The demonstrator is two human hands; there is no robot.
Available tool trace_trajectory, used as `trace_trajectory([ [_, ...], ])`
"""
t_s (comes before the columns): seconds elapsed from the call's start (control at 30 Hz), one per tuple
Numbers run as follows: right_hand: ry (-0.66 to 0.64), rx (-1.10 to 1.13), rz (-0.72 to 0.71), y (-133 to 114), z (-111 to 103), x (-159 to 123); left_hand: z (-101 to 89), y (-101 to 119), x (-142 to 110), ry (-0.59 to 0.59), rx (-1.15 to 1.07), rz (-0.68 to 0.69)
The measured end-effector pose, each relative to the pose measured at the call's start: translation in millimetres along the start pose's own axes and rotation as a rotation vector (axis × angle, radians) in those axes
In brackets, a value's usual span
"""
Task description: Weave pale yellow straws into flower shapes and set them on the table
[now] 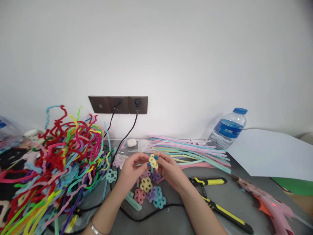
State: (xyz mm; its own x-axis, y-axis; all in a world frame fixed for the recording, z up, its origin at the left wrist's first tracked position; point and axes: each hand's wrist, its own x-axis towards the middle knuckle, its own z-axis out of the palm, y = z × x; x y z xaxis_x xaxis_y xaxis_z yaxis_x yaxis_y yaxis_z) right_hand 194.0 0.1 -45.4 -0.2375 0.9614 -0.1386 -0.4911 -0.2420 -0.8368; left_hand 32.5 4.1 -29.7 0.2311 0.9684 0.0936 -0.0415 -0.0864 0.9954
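Between the fingertips of both hands is a small pale-yellow pipe-cleaner flower (153,161), raised a little above the table. My left hand (137,166) pinches its left side. My right hand (168,166) grips the opposite edge with thumb and fingers. Below them lie several finished pipe-cleaner flowers: a yellow one (146,184), a pink one (140,196), a blue one (159,199) and purple ones (152,194). A mint-green flower (111,175) rests left of my left wrist. Short mint pipe-cleaner pieces (133,201) lie near my left forearm.
A tangled heap of coloured pipe cleaners (73,153) fills the left side. Straight pastel pipe cleaners (195,151) lie behind my right hand. Yellow-black pliers (220,209), a pink glue gun (269,204) and a water bottle (228,129) are on the right. A black cord (146,218) crosses the table.
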Motion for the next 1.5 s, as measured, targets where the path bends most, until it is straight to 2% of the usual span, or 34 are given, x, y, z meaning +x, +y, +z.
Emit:
trace_trajectory([
  [0.13,-0.022,-0.012,-0.004,0.4,-3.4,0.2,-0.3,0.8,-2.2,-0.013,0.19,0.096],
  [0.27,-0.007,-0.067,-0.042,1.0,-5.7,0.6,2.2,-1.4,-3.5,-0.002,0.189,0.113],
  [0.4,0.033,-0.111,-0.08,1.4,-1.2,0.2,3.9,-5.0,-3.4,0.108,0.167,0.118],
  [0.57,-0.047,-0.178,-0.078,6.2,5.0,0.6,4.1,-7.9,-3.0,0.205,0.214,0.151],
  [0.8,-0.04,-0.224,-0.053,7.0,-1.5,3.3,0.6,-3.0,-2.2,0.117,0.201,0.159],
  [1.0,-0.052,-0.238,-0.033,7.4,-5.5,5.0,-3.1,-4.1,-1.7,0.067,0.281,0.229],
  [1.2,-0.066,-0.242,-0.056,8.5,-6.1,4.5,-4.2,-1.8,-0.3,0.049,0.253,0.162],
  [1.5,-0.087,-0.207,-0.018,5.2,-6.8,3.0,-7.0,-2.8,0.4,0.006,0.298,0.15],
])
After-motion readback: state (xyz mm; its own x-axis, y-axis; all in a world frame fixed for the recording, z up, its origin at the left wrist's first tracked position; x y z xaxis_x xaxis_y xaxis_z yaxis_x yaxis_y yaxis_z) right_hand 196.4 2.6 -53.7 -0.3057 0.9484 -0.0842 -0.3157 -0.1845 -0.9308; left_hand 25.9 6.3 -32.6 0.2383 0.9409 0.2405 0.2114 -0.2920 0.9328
